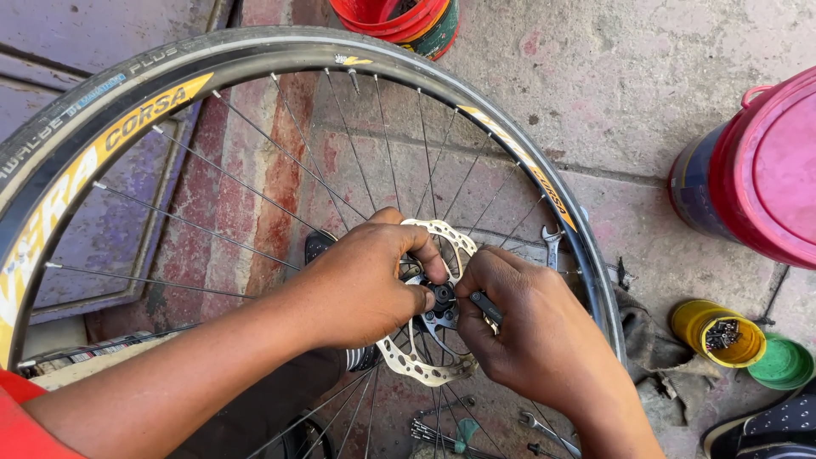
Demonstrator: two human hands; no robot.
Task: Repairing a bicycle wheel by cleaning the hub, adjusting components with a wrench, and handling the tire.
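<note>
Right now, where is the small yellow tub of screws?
In the head view, the yellow tub sits on the ground at lower right, beside a green lid, below the pink bucket.

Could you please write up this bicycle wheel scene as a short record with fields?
Wheel: black-tyred spoked bicycle wheel with yellow rim graphics, upright on concrete.
Rotor: silver perforated brake disc at the hub.
Left hand: grips the hub and disc.
Right hand: holds a small black tool at the hub.
Nearby: yellow round tin of small metal parts, green lid, silver spanner.
</note>
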